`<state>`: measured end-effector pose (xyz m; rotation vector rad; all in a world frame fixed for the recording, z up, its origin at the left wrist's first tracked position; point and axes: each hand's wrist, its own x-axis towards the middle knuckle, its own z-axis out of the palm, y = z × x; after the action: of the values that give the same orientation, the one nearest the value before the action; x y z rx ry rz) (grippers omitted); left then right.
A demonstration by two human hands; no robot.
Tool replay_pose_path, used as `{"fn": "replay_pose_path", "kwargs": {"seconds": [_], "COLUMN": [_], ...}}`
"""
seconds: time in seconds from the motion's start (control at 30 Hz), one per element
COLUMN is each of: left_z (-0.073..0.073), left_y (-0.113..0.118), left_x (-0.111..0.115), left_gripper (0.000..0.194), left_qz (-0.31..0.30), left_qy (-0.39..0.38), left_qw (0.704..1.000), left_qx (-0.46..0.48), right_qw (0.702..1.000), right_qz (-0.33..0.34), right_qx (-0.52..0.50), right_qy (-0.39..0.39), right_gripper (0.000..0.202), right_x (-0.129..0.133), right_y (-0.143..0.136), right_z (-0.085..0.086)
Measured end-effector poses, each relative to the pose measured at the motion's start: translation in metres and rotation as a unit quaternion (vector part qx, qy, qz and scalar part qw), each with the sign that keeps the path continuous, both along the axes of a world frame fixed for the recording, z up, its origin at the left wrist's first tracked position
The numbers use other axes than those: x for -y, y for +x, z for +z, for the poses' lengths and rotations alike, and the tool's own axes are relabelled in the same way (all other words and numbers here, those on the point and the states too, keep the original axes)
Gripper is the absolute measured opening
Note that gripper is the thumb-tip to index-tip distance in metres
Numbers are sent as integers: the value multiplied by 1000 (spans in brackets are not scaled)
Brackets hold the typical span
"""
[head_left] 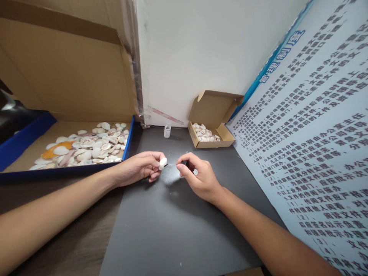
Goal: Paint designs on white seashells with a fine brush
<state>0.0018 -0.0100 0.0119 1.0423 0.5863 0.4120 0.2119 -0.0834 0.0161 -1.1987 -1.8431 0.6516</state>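
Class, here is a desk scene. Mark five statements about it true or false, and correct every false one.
1. The left hand pinches a white shell in its fingers. True.
2. The right hand is inside the small cardboard box. False: it is in front of that box, with a mostly hidden dark object between its fingers.
3. The small cardboard box has its lid raised and holds pale shells. True.
4. The small bottle lies on its side. False: it stands upright.
5. The large blue-sided box is shut. False: it is open, with many shells inside.
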Motion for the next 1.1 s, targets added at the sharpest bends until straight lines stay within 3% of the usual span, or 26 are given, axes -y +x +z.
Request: {"fn": "replay_pose_path", "kwargs": {"seconds": [0.1,0.33,0.63,0.9,1.1], "left_z": [-1,-2,-3,2,0], "left_y": [0,0,-1,0,0], "left_x": [-1,-1,-2,1,0], "left_gripper": [4,6,4,7,5], "left_qz": [5,8,-8,3,3], "left_qy": [-7,-26,-31,-25,-26], "left_qw": [1000,999,998,999,999], "left_qx": [6,29,49,31,31], "right_qw": [1000,999,1000,999,1000], "right_qz": [-11,51,-24,39,1], "right_qx": [-3,-7,-1,-4,-5], "right_qy": [1,-18,3,0,9], "right_gripper": [15,15,14,11,10], "right_x": [0,3,0,3,2], "right_y": [0,0,0,1,-1], "right_z": [0,2,3,2,2]}}
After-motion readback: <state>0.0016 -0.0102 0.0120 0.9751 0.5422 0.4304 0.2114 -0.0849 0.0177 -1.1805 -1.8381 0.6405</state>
